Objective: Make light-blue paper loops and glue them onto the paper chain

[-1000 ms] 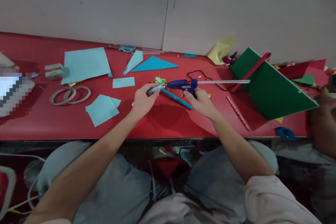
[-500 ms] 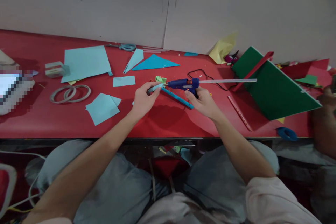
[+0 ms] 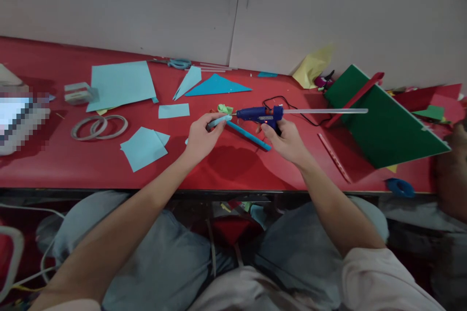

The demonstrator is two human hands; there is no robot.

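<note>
Between the fingers of my left hand (image 3: 203, 135) is a small light blue paper piece (image 3: 221, 121), with a dark part under my fingertips that I cannot make out. My right hand (image 3: 288, 140) is wrapped round the handle of a blue glue gun (image 3: 255, 114). Its nozzle points left, close to the end of the paper piece. A long clear glue stick (image 3: 324, 111) juts out of its back. Just below the gun, a darker blue paper strip (image 3: 250, 136) slants down to the right; whether it touches my left hand I cannot tell.
Several light blue papers (image 3: 144, 149), a blue paper triangle (image 3: 219, 86) and scissors (image 3: 178, 63) lie on the red table (image 3: 73, 165). Tape rings (image 3: 99, 127) are at left. A green board (image 3: 383, 126) leans at right, near another person's arm (image 3: 454, 175). The gun's black cord (image 3: 292, 102) loops behind.
The glue gun has shifted a little to the right, so its nozzle stands slightly farther from the paper in my left hand. The whole view has moved slightly.
</note>
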